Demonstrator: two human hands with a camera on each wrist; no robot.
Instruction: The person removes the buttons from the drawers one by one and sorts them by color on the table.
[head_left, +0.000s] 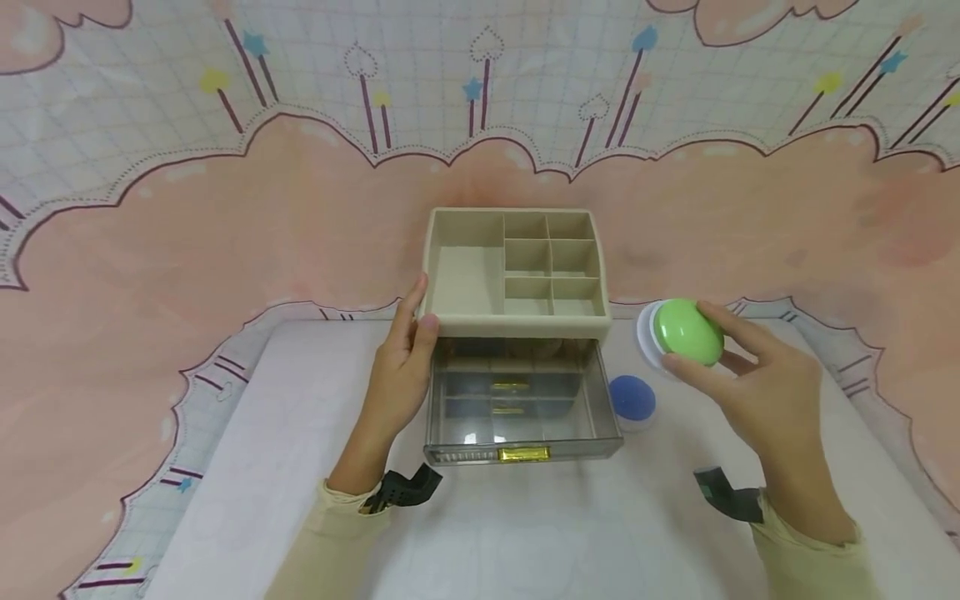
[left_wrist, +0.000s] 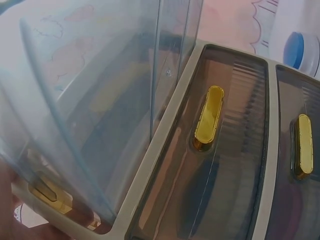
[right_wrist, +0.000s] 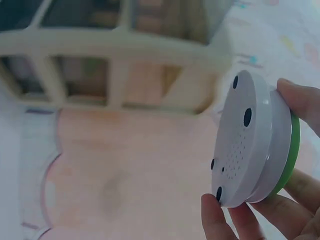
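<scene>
The right hand (head_left: 765, 383) holds a round green button (head_left: 686, 333) up in the air, to the right of the beige drawer box (head_left: 516, 265). Its fingers (right_wrist: 300, 100) are curled round the edge of the button, thumb below and fingers on top. The button is tipped on its side. From the right wrist view, its white bottom (right_wrist: 245, 145) has small dark feet and tiny holes.

The left hand (head_left: 401, 375) rests against the left side of the drawer box, fingers straight and flat on it. The box has little open compartments on top. Its see-through top drawer (head_left: 521, 408) is pulled out toward the person, with a gold handle (head_left: 523, 454) on the front.

A blue button (head_left: 632, 398) sits on the white table (head_left: 300, 467), just right of the open drawer and below the green one.
</scene>
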